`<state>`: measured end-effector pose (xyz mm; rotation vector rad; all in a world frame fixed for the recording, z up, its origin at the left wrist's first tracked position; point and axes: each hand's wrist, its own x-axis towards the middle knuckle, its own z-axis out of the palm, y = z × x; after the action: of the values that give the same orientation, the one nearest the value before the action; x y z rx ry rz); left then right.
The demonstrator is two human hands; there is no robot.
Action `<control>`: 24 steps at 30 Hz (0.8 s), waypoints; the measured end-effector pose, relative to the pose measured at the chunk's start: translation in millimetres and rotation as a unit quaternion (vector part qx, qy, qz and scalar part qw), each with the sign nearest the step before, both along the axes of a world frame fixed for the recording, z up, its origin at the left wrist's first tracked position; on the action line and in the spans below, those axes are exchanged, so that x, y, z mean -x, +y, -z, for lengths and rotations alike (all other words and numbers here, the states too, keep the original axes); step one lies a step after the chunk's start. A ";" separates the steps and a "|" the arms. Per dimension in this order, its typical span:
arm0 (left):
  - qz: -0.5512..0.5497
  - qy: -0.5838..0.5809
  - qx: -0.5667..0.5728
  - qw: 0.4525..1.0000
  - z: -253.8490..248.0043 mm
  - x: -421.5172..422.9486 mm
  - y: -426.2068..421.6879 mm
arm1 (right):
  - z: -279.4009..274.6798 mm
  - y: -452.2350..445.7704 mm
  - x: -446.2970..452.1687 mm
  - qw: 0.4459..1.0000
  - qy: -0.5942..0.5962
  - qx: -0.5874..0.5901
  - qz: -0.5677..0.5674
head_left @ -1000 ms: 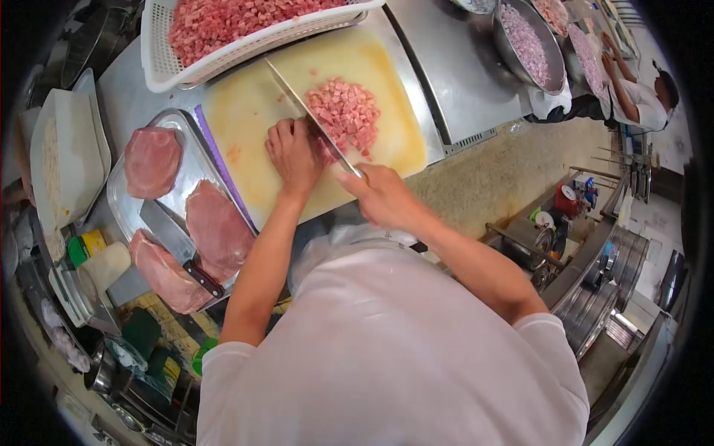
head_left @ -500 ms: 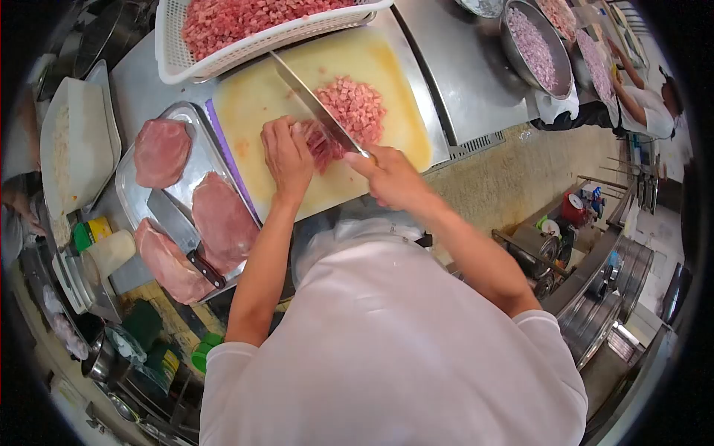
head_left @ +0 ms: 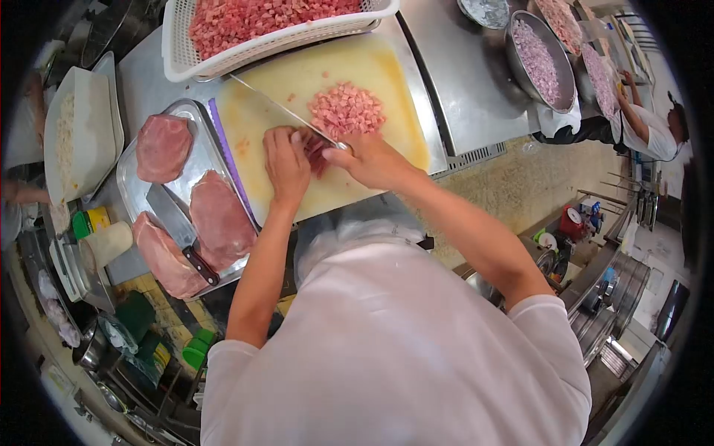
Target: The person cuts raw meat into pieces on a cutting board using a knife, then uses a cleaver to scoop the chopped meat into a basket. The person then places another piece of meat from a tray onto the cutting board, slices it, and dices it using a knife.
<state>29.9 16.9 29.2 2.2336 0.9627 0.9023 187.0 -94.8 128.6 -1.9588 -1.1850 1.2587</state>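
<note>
My right hand (head_left: pixel 375 160) is closed around the handle of a knife (head_left: pixel 286 110), whose long blade slants up and left over the yellowed cutting board (head_left: pixel 405 111). Beside the blade, my left hand (head_left: pixel 287 160) has its fingers bent and pressed together, holding down strips of raw meat (head_left: pixel 315 157). Part of those strips is hidden by the hands and the blade. A pile of diced meat (head_left: pixel 348 108) lies just beyond the knife. At the top of the board stands a white perforated basket (head_left: pixel 297 35) full of meat cubes.
Left of the board, a metal tray (head_left: pixel 132 192) bears large meat slabs (head_left: pixel 163 149) and a cleaver (head_left: pixel 171 215). Steel bowls (head_left: pixel 563 56) of chopped pinkish pieces stand at upper right, near another person (head_left: pixel 645 126). A white bin (head_left: pixel 95 134) stands far left.
The knife has turned: its broad side showed before, now mostly its thin edge, with the tip farther left. My right hand has shifted slightly left; the left hand stays on the meat.
</note>
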 end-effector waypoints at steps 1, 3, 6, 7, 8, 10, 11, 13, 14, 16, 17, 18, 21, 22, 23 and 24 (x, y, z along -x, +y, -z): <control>-0.017 -0.002 -0.003 1.000 -1.2 2.3 -0.3 | -31.9 -8.5 -5.3 0.999 -0.008 0.035 -0.015; -0.036 0.019 -0.004 0.999 3.9 6.2 -4.5 | -52.2 -36.1 -2.5 0.997 -0.012 0.074 -0.028; -0.036 0.048 -0.028 0.998 14.0 -0.1 -2.4 | -35.5 -49.0 2.2 0.999 -0.018 0.023 -0.020; -0.032 0.040 -0.042 0.998 14.6 -3.3 -2.2 | -4.6 -47.6 5.2 0.999 -0.023 -0.021 -0.016; -0.031 0.037 -0.054 0.997 15.5 -0.6 -4.0 | 14.0 -43.3 10.1 0.998 -0.023 -0.064 -0.014; -0.028 0.075 -0.038 0.996 17.7 4.5 -5.6 | 1.4 -11.8 15.5 0.999 0.022 0.016 -0.018; -0.027 0.088 -0.039 0.995 17.7 2.1 -1.3 | 4.9 -4.8 13.4 0.999 0.025 0.025 -0.018; -0.024 0.083 -0.004 0.996 16.3 6.9 -4.5 | 23.6 -2.5 12.4 0.999 0.016 0.023 -0.015; -0.025 0.077 0.011 0.997 15.5 5.8 -3.8 | 35.9 -5.7 9.7 1.000 0.002 0.008 -0.014; -0.003 0.070 0.023 0.997 5.2 12.0 -17.5 | 25.9 -19.5 1.7 0.999 -0.033 -0.034 0.004; 0.007 0.068 0.030 0.997 -0.6 16.1 -25.7 | 22.2 -27.7 -0.5 0.997 -0.048 -0.054 0.012; 0.016 0.092 0.007 0.996 -5.9 19.4 -36.3 | 22.1 -37.0 2.1 0.998 -0.042 -0.029 0.027; 0.057 0.162 -0.044 0.984 -8.2 24.7 -48.2 | 20.2 -53.9 7.5 0.997 -0.006 0.032 0.066; 0.060 0.169 -0.045 0.983 -2.3 27.4 -45.2 | 18.2 -56.2 8.6 0.996 0.023 0.044 0.073; 0.063 0.176 -0.045 0.981 4.2 29.6 -42.2 | 13.9 -59.3 10.8 0.995 0.031 0.053 0.075; 0.066 0.184 -0.045 0.980 6.3 31.0 -41.3 | 9.7 -62.5 13.0 0.994 0.039 0.062 0.077</control>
<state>-1.1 -24.4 23.0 2.5649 0.9298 0.4889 174.0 -157.3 118.9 -2.0265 -0.9183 1.3427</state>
